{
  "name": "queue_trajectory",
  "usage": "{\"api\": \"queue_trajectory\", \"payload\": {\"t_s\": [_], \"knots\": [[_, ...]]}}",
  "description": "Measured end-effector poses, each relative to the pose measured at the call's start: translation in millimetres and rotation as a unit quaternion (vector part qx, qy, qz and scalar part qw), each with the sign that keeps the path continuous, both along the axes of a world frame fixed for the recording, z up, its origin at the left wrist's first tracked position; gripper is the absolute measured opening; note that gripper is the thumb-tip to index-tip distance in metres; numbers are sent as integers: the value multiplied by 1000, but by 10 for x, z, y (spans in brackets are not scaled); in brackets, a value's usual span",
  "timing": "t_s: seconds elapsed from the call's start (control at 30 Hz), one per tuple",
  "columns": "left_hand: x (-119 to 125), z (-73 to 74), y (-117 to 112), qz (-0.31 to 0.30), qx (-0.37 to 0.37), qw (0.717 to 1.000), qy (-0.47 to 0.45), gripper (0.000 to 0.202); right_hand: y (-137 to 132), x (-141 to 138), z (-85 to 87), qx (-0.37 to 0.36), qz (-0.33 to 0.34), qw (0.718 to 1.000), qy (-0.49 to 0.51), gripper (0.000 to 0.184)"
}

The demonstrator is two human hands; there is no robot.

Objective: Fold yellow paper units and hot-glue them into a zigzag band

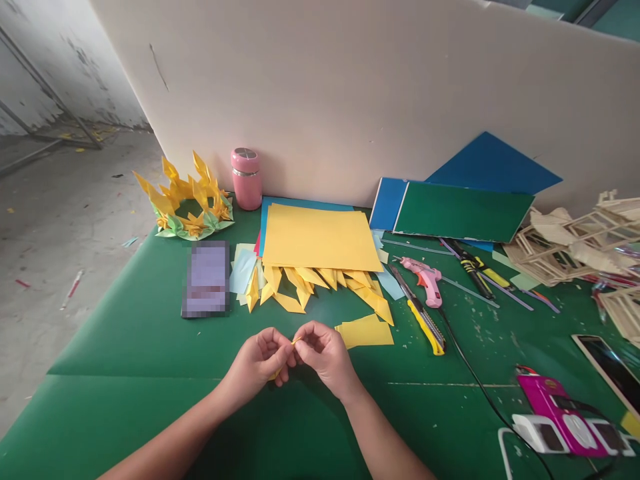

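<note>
My left hand (266, 360) and my right hand (324, 355) meet over the front of the green table (130, 347). Both pinch a small piece of yellow paper (296, 342) between thumb and fingers; my fingers cover most of it. Just beyond them lie several folded yellow paper pieces (303, 288), partly under a stack of yellow paper sheets (323, 239). Cut yellow paper strips (367, 332) rest beside my right hand. At the back left stands a crown of folded yellow and green paper (187, 207).
A pink flask (247, 180) and a blurred-out flat object (207, 279) stand left. To the right lie a utility knife (425, 323), a pink glue gun (424, 279) with its cable, pliers (473, 270), a power strip (565, 433), a phone (613, 370) and wooden stick models (560, 247).
</note>
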State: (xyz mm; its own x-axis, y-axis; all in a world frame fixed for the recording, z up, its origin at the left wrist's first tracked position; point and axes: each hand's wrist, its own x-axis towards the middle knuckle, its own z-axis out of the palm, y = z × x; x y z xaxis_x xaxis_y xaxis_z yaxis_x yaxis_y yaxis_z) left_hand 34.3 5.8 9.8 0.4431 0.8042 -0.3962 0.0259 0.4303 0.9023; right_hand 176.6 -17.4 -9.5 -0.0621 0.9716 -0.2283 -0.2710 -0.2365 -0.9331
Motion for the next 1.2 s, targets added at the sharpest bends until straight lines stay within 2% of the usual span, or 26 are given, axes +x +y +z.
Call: {"api": "queue_trajectory", "payload": {"t_s": [0.17,0.33,0.47,0.67,0.97,1.1,1.2], "knots": [[0,-42,-3,-1,18,1000,26,43,16,-4,6,-12,-18,1000,-9,10],[2,-44,-20,16,70,996,57,36,30,-29,12,-22,-24,999,-10,8],[4,-34,-30,26,88,992,81,30,28,-41,33,-17,-32,999,-14,14],[-2,-40,-39,34,80,992,91,27,-8,-25,75,-19,-7,1000,2,23],[-24,-29,-38,12,111,988,105,26,-13,-43,58,-20,-36,999,-24,29],[-31,-20,-39,-7,153,978,140,22,-9,-49,60,-27,-35,999,-15,32],[-27,-2,-35,-26,156,978,138,23,0,-47,59,-37,-37,999,2,34]]}}
